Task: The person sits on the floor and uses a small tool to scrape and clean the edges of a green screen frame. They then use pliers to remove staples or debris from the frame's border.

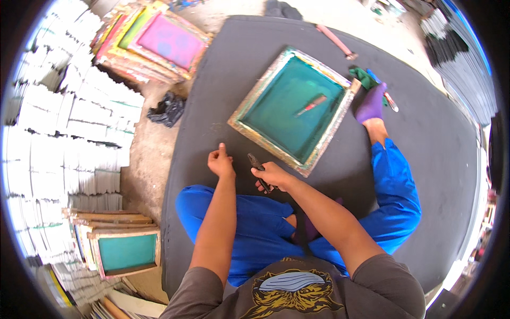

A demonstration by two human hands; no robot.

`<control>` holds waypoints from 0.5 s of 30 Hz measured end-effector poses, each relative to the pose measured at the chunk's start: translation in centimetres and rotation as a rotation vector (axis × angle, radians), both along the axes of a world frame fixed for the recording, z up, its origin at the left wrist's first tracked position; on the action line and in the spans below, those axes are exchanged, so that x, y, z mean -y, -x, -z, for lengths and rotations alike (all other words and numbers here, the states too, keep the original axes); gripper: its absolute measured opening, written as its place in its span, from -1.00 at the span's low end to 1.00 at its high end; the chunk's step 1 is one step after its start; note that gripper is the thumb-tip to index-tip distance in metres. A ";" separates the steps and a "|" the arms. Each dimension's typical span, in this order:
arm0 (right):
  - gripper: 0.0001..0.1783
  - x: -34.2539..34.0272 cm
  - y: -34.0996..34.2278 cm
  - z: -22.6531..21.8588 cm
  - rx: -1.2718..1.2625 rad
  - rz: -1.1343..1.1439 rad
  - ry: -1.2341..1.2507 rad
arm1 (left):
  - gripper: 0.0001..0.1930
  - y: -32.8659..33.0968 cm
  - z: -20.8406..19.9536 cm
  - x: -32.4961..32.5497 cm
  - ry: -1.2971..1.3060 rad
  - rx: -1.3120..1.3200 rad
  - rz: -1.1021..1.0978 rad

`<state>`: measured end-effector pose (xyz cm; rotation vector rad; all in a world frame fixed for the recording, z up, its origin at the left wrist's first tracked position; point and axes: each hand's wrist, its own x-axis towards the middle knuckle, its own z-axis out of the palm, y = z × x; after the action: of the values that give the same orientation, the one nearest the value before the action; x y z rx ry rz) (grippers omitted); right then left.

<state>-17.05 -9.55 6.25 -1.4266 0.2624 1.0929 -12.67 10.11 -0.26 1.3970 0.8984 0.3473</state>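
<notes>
My right hand is wrapped round a pair of dark pliers, whose jaws point up and to the left. Just left of it, my left hand is raised with the fingers curled in and the thumb pointing away from me; whatever it may hold is too small to make out. Beyond both hands lies a wooden screen-printing frame with teal mesh, its wood stained with paint. A screwdriver with a reddish handle rests on the mesh. Neither hand touches the frame.
I sit on a dark mat. A hammer lies past the frame, and a green cloth sits beside my purple-socked foot. Leftward are stacked colourful frames, a black plastic bag, more frames and piled white sheets.
</notes>
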 end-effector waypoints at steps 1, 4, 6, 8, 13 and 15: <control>-0.52 1.3 0.9 0.1 0.003 0.021 0.014 | -0.69 0.3 0.8 0.1 -0.030 -0.014 0.035; -0.52 5.3 3.3 -0.9 0.007 0.098 0.033 | -0.81 1.8 -0.8 4.3 -0.693 0.175 0.385; -0.54 8.8 5.2 -2.2 0.021 0.286 0.033 | -0.83 3.4 -3.7 8.1 -0.988 0.317 0.711; -0.57 11.6 6.7 -2.2 0.042 0.435 0.038 | -0.81 5.1 -4.8 11.3 -1.098 0.385 0.886; -0.65 16.4 8.4 -0.8 0.048 0.673 0.132 | -0.80 8.4 -4.9 18.2 -1.259 0.482 0.984; -0.66 17.1 8.8 -0.6 0.043 0.695 0.143 | -0.80 8.9 -4.6 19.7 -1.326 0.481 1.009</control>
<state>-25.84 -26.63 6.83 -1.3264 0.7527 0.4786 -21.59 -9.58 4.38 2.5686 -0.6808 0.4657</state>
